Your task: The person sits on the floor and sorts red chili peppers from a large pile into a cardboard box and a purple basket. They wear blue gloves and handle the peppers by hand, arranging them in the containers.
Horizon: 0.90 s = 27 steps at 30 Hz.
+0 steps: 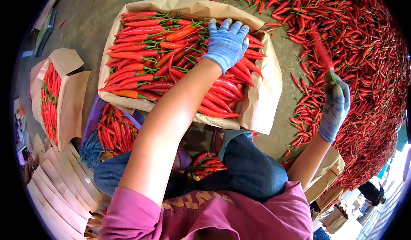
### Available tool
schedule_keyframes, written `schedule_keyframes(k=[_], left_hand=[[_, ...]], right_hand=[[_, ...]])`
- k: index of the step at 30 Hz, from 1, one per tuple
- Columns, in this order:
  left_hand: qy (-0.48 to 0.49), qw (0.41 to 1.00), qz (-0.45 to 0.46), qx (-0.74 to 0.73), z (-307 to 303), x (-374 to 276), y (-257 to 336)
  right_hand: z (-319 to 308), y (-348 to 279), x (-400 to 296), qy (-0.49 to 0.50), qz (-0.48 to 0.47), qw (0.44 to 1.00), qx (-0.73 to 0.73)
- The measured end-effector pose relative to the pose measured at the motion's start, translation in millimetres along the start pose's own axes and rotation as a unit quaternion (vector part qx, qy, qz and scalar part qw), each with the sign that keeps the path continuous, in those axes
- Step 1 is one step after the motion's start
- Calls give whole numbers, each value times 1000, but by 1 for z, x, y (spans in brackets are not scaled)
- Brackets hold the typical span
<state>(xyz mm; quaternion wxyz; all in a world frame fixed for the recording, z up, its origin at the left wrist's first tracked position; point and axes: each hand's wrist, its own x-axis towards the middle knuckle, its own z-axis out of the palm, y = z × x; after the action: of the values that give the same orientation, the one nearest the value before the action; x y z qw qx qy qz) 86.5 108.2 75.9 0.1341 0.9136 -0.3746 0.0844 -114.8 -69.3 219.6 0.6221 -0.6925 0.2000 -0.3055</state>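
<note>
A paper-lined box (265, 95) stands before me, filled with rows of long red chilli peppers (133, 56) with green stems. A few of them are more orange. My left hand (227, 44), in a blue knit glove, lies palm down on the peppers near the box's far right side, fingers somewhat spread. What lies beneath the palm is hidden. To the right of the box, my gloved right hand (335, 106) grips a red chilli pepper (321, 48) by its stem end. That pepper is blurred and points away from me, over a large chilli heap (366, 79).
At left stands an open paper bag (73, 101) of chillies. A purple crate (93, 121) with more chillies sits near my knee, and flat paper bags (61, 182) are stacked below it. Loose chillies lie on the concrete floor (86, 21). A person (371, 193) is at far lower right.
</note>
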Motion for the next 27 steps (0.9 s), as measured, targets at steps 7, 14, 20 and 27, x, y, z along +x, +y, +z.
schedule_keyframes(k=[7,14,20,27], left_hand=[[53,996,41,-58,-66,-68,-1],[1,997,12,-74,-45,-143,-8],[27,992,115,-43,-31,-137,-8],[51,988,85,-120,-33,-127,12]], right_hand=[[12,-3,4,-24,-56,993,99],[43,36,-4,-45,59,968,239],[80,49,1,-83,210,974,17],[120,79,-5,-268,0,767,-583]])
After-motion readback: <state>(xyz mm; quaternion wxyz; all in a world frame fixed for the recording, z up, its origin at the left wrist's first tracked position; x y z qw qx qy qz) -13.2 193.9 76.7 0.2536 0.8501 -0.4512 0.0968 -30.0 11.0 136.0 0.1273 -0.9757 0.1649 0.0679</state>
